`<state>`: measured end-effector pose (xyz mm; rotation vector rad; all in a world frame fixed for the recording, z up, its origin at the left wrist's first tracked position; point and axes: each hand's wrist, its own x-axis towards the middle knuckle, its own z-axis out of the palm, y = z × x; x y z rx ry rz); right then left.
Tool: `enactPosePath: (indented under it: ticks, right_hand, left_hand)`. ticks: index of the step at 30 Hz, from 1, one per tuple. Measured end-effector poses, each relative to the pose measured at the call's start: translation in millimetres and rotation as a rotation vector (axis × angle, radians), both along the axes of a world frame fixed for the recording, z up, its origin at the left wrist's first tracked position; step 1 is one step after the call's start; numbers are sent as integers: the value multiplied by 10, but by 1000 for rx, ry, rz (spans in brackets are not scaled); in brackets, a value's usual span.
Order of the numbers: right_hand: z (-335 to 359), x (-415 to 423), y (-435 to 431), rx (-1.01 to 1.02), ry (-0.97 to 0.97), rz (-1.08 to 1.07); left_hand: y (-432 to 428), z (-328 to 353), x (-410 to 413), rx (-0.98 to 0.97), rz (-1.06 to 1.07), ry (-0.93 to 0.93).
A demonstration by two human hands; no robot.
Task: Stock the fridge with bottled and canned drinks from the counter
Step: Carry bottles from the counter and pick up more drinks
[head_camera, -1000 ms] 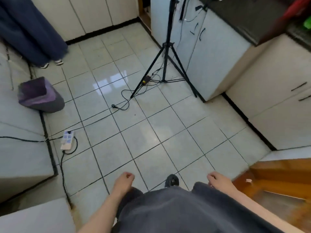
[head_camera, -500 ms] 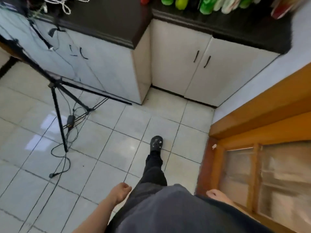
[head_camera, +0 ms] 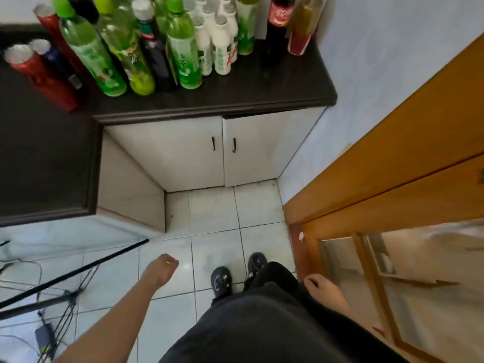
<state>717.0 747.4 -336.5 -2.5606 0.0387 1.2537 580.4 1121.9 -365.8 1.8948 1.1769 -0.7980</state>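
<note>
I stand closer to the counter (head_camera: 262, 87) than half a second ago, when only its edge showed. The drinks crowd its top: green tea bottles (head_camera: 183, 53), small white bottles (head_camera: 221, 51), a cola bottle (head_camera: 277, 24), and red cans (head_camera: 44, 77) at the left. My left hand (head_camera: 161, 271) hangs loosely curled and empty over the floor tiles. My right hand (head_camera: 323, 286) hangs slack and empty by my hip. The tripod leg (head_camera: 78, 269) now lies lower left.
</note>
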Motion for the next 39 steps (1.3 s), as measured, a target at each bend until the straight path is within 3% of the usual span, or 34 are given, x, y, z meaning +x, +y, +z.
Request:
enactPosePath:
  ticks: [6,12,20,23,28,39]
  right_hand:
    - [-49,784,384,-16,163,104]
    - [272,2275,1090,256,-73,81]
    - [1113,4039,2242,725,-473,-102]
    - [1361,4516,2497,797,-646,-250]
    - [1505,5128,2711,838,-771,-363]
    - [1592,5724,2752,652,-878,-227]
  left_hand:
    - [193,143,1114,-77,107,-126]
    - [-105,440,1893,-207,467,-288]
    - [191,1271,3356,-25,600,-710]
    - [307,1607,3838,-55,531,-865]
    - [511,1916,4816,-37,336,-1061]
    - [442,2027,6248,84,-115,-1296]
